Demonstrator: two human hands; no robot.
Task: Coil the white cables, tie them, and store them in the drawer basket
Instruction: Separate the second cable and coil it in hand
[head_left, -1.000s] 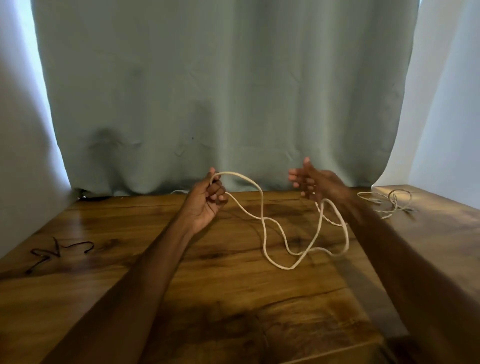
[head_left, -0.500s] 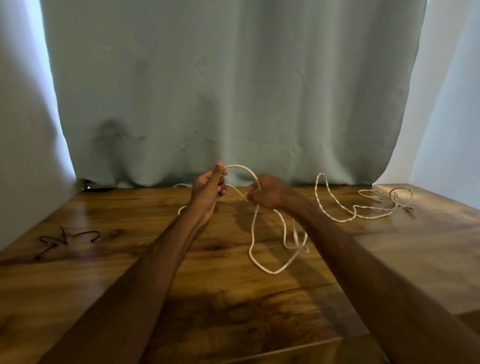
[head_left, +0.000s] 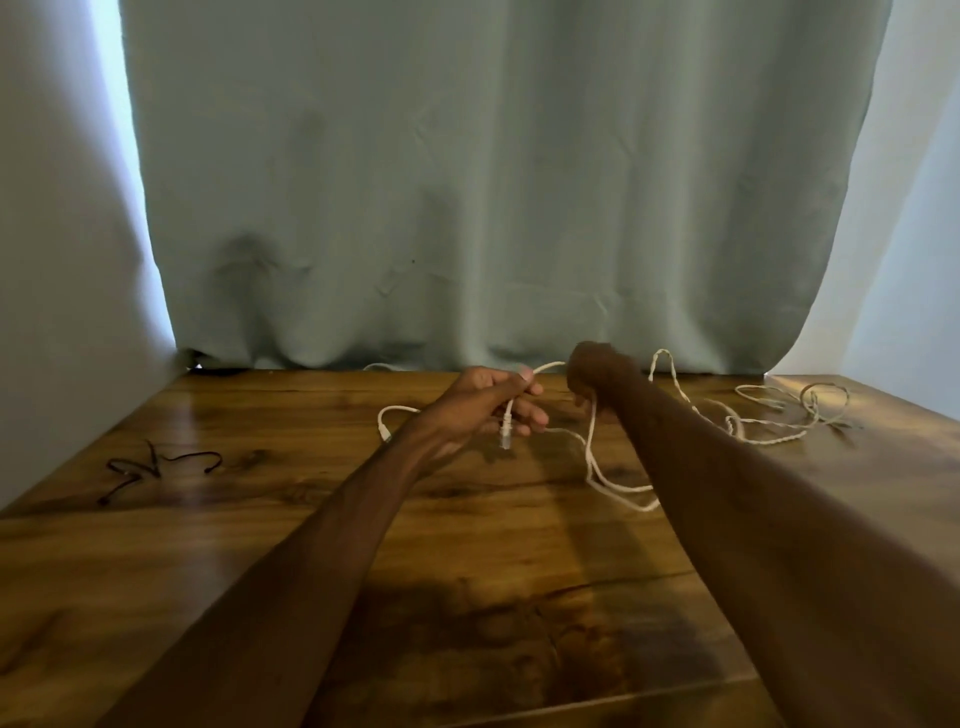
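Glossy, grained wood table (head_left: 260, 545); matt, creased cloth curtain (head_left: 467, 182); smooth white plastic-looking cable (head_left: 592, 457)

No text, label, brand, number or sign is legible in this view. The white cable (head_left: 589, 452), the table (head_left: 270, 530) and the curtain (head_left: 467, 182) carry no readable marking.

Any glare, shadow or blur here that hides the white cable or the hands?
Head view: daylight leaks round the curtain, leaving glare on the table; arm shadows darken its near part; left hand, right hand and white cable look soft yet readable.
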